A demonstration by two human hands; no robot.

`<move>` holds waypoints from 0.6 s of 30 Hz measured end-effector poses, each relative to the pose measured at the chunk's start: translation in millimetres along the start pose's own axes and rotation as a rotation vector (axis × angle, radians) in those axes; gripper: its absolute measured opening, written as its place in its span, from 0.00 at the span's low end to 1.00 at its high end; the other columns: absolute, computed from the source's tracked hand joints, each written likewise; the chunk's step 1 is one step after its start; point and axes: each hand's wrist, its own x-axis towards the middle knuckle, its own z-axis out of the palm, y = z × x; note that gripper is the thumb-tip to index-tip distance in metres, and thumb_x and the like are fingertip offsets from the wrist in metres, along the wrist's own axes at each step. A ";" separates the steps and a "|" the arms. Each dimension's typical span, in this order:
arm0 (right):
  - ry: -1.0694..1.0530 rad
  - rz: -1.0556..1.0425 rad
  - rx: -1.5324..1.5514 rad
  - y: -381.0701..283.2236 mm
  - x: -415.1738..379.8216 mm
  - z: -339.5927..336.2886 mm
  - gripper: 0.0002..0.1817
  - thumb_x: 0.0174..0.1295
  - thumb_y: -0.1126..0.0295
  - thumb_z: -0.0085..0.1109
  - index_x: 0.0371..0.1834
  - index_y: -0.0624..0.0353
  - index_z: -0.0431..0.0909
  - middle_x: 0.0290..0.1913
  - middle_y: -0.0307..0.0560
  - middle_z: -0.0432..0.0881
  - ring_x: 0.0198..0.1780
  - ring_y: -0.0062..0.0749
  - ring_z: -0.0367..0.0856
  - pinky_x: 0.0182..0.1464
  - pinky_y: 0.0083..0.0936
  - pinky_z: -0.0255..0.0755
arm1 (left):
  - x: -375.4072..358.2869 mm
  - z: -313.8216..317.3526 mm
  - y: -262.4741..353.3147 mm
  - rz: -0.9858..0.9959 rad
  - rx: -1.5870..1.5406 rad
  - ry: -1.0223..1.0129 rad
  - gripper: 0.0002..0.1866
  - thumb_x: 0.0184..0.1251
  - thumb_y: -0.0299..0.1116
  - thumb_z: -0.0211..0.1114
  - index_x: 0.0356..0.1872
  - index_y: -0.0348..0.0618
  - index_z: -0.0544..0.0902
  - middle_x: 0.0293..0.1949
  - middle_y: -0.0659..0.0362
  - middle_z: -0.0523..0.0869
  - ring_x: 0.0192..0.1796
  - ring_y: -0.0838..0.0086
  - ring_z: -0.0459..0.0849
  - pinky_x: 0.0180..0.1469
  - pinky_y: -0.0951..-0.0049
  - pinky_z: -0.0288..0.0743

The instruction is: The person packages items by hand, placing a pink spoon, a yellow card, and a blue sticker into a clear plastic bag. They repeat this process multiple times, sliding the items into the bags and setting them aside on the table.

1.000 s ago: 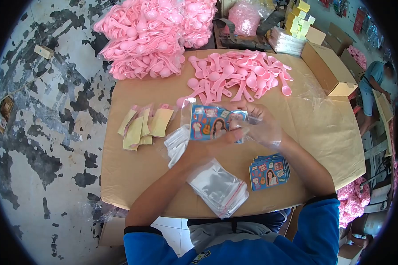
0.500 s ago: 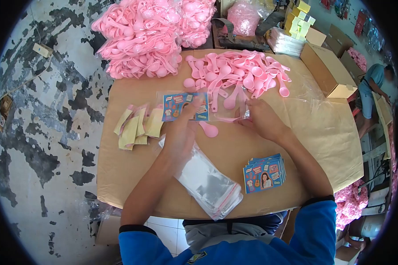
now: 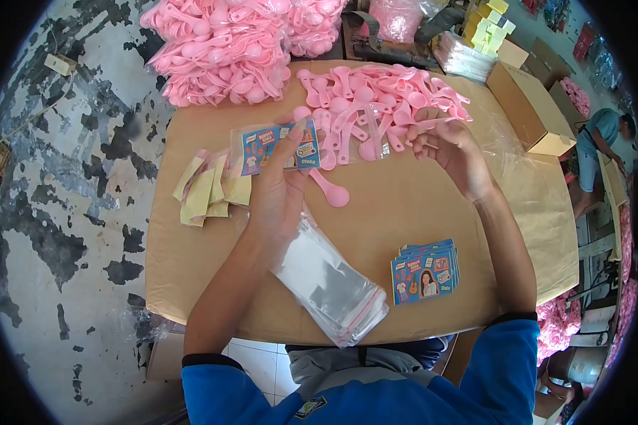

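Observation:
My left hand (image 3: 280,191) holds up a clear plastic bag (image 3: 347,145) with a blue printed card (image 3: 262,149) inside, thumb pressed on the card. My right hand (image 3: 452,150) is at the near edge of the loose pink spoon pile (image 3: 379,95), fingers curled round a spoon handle there. One pink spoon (image 3: 331,191) lies alone on the brown table (image 3: 404,212) just below the bag.
Clear bags (image 3: 329,280) and blue cards (image 3: 425,273) are stacked near the front edge, yellowish packets (image 3: 205,191) to the left. Bagged pink spoons (image 3: 220,53) are heaped at the back left, a cardboard box (image 3: 532,106) at the right. Another person (image 3: 602,134) works beyond it.
My left hand has carried the bag with the card left and away from me. My right hand let go of the bag's end and reached up into the spoon pile.

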 end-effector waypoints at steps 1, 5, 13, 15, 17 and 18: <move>0.007 0.020 0.018 0.4 0.1 1.9 0.19 0.66 0.56 0.52 0.52 0.59 0.69 0.40 0.42 0.79 0.39 0.21 0.74 0.42 0.20 0.68 | -0.5 0.9 0.0 0.002 0.001 0.001 0.18 0.67 0.27 0.63 0.55 0.39 0.72 0.49 0.49 0.81 0.51 0.61 0.83 0.56 0.60 0.80; 0.037 -0.016 -0.350 5.6 2.5 -1.2 0.15 0.70 0.63 0.54 0.54 0.60 0.69 0.39 0.42 0.79 0.32 0.18 0.73 0.36 0.16 0.68 | -1.2 2.5 0.6 0.000 0.011 0.012 0.17 0.66 0.27 0.64 0.55 0.39 0.73 0.49 0.52 0.81 0.51 0.66 0.83 0.56 0.64 0.79; -0.092 -0.243 -0.589 0.4 -9.0 20.3 0.12 0.70 0.69 0.55 0.51 0.66 0.78 0.35 0.39 0.80 0.27 0.16 0.73 0.29 0.16 0.67 | -4.9 7.7 0.5 -0.012 0.046 -0.010 0.17 0.67 0.28 0.64 0.55 0.40 0.75 0.48 0.59 0.82 0.49 0.75 0.83 0.54 0.73 0.78; -0.091 -0.193 -0.596 -6.0 -12.9 26.7 0.14 0.69 0.69 0.56 0.53 0.66 0.77 0.34 0.39 0.79 0.26 0.16 0.72 0.29 0.16 0.67 | -8.6 13.4 -1.0 -0.023 0.078 -0.035 0.17 0.67 0.28 0.64 0.55 0.40 0.75 0.48 0.58 0.82 0.49 0.75 0.83 0.54 0.72 0.79; -0.065 -0.083 -0.619 -15.3 -17.7 32.7 0.15 0.69 0.67 0.57 0.53 0.65 0.77 0.33 0.39 0.79 0.25 0.16 0.71 0.30 0.16 0.67 | -12.4 15.4 -5.4 -0.043 0.085 -0.050 0.17 0.68 0.28 0.63 0.55 0.40 0.75 0.49 0.58 0.82 0.49 0.76 0.83 0.53 0.72 0.79; -0.091 -0.085 -0.561 -20.3 -19.6 36.4 0.14 0.69 0.68 0.57 0.53 0.64 0.78 0.33 0.39 0.80 0.25 0.16 0.71 0.30 0.15 0.66 | -13.2 14.2 -8.6 -0.055 0.076 -0.055 0.16 0.68 0.29 0.63 0.55 0.40 0.75 0.49 0.58 0.82 0.49 0.76 0.83 0.53 0.71 0.80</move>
